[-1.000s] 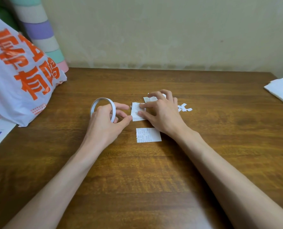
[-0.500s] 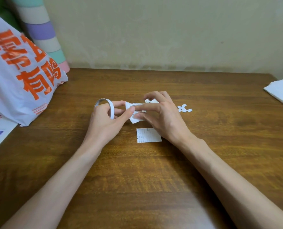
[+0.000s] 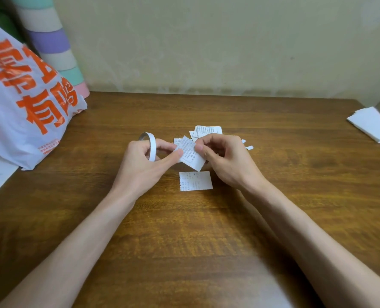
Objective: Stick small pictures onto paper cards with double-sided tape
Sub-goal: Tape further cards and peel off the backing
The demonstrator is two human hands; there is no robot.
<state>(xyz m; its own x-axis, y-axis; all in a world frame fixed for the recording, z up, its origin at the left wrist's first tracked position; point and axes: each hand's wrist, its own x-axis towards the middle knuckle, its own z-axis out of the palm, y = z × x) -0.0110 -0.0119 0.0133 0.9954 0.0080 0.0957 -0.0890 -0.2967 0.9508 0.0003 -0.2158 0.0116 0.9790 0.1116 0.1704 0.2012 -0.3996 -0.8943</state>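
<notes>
Printed slip point(image 3: 195, 181) lay flat on table point(image 3: 195, 241), centre frame, just below hands, likely parked for later. Left hand point(image 3: 144, 163) curled round tape roll point(image 3: 150, 144), thumb pinching second slip point(image 3: 191, 156). Right hand point(image 3: 224, 161) pinched its other edge, keeping it lifted and tilted, probably for taping. Behind: slip pile point(image 3: 206, 131), scraps point(image 3: 249, 147). Bag point(image 3: 24, 103) upper left, white sheets point(image 3: 371, 124) far right; neither obstructing.

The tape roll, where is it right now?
In the head view the tape roll is left of centre, held in the left hand, just left of the printed slip that the right hand pinches.
</notes>
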